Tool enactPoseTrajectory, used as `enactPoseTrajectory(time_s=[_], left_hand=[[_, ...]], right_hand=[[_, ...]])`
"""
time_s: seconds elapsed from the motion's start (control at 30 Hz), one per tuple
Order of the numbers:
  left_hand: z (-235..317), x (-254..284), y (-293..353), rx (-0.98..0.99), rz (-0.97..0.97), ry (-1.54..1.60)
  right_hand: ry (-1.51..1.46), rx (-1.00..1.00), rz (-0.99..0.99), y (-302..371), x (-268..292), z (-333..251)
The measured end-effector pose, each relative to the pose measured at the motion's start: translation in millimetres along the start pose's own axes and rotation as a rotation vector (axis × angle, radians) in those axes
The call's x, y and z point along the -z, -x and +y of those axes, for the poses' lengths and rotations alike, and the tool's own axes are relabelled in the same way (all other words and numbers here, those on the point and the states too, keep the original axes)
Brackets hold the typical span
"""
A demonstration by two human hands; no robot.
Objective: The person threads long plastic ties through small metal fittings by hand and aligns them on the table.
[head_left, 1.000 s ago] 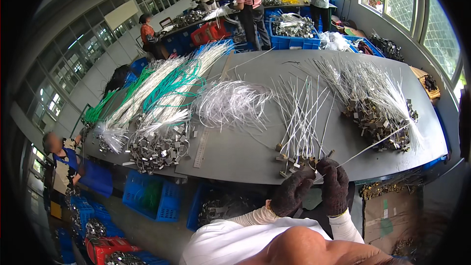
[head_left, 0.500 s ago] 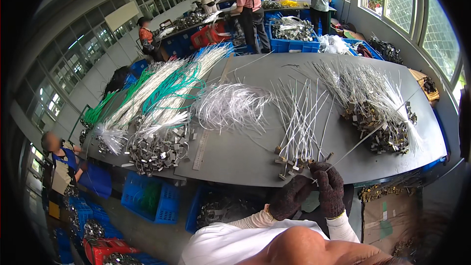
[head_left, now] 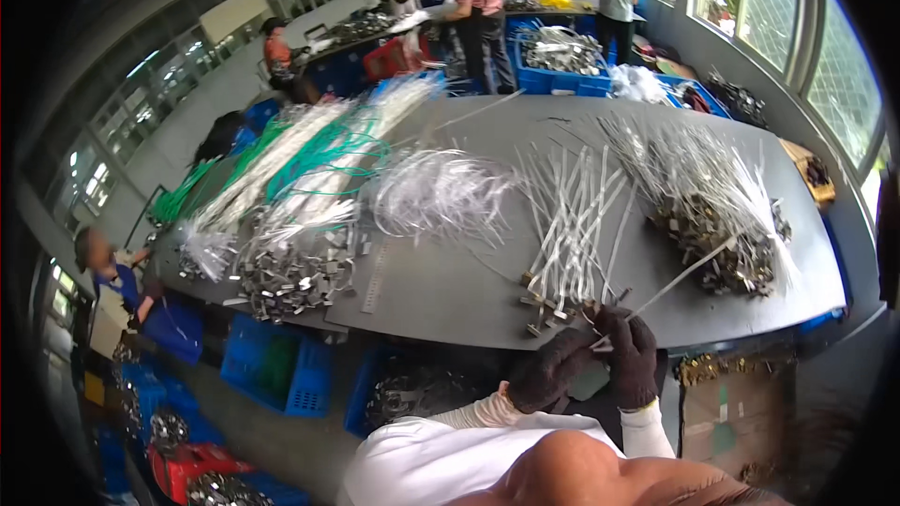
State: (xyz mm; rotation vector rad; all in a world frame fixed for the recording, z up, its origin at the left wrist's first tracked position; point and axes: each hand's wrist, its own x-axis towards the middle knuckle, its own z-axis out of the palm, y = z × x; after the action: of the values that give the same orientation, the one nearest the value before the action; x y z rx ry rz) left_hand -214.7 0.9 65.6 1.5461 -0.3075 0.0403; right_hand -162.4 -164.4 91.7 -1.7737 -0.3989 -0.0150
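Both my hands wear dark knitted gloves and meet at the table's near edge. My right hand (head_left: 630,356) is closed around a pale thin wire (head_left: 689,274), whose long end slants up to the right. My left hand (head_left: 553,370) has its fingers pressed together beside it, at the short end of this wire; the exact pinch is partly hidden. Just beyond my fingers lies a small spread of silvery wires (head_left: 572,234) with little brass-and-silver metal blocks (head_left: 548,309) at their near ends.
On the grey table (head_left: 450,295), a big bundle of wires with metal blocks (head_left: 717,244) lies right. Loose clear strands (head_left: 441,192) lie mid-table; white and green bundles (head_left: 309,169) lie left. Blue crates (head_left: 272,365) and a cardboard box (head_left: 736,417) stand below. Co-workers stand further off.
The view has shifted and blurred slightly. My hands stay together at the table edge with the wire, which still slants up to the right.
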Motion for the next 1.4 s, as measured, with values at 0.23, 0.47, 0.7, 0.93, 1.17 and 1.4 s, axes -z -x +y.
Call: enactPoseTrajectory(time_s=[0.23, 0.47, 0.7, 0.93, 1.17, 1.4], left_hand=[[-1.1, 0.7, -4.5, -0.034, 0.071, -0.039], [-0.1, 3.0, -3.6, -0.121, 0.076, -0.247], [-7.6, 2.1, 1.4, -0.227, 0.083, -0.341], [-13.8, 5.8, 0.4, -0.132, -0.008, -0.199], [-24.0, -0.8, 8.5, -0.117, 0.06, 0.015], [-39.4, -1.3, 11.8, -0.053, 0.05, -0.151]], right_hand=[[0.103, 0.218, 0.005, -0.7, -3.6, -6.2], [-0.151, -0.06, 0.01, 4.8, -3.0, -2.9], [-0.169, -0.064, 0.071, 13.7, -7.2, 7.9], [-0.135, -0.041, 0.054, 11.8, -2.8, 0.9], [-0.142, -0.054, -0.024, 6.2, -1.4, 0.3], [-0.031, 0.033, -0.033, 4.9, -10.4, 0.2]])
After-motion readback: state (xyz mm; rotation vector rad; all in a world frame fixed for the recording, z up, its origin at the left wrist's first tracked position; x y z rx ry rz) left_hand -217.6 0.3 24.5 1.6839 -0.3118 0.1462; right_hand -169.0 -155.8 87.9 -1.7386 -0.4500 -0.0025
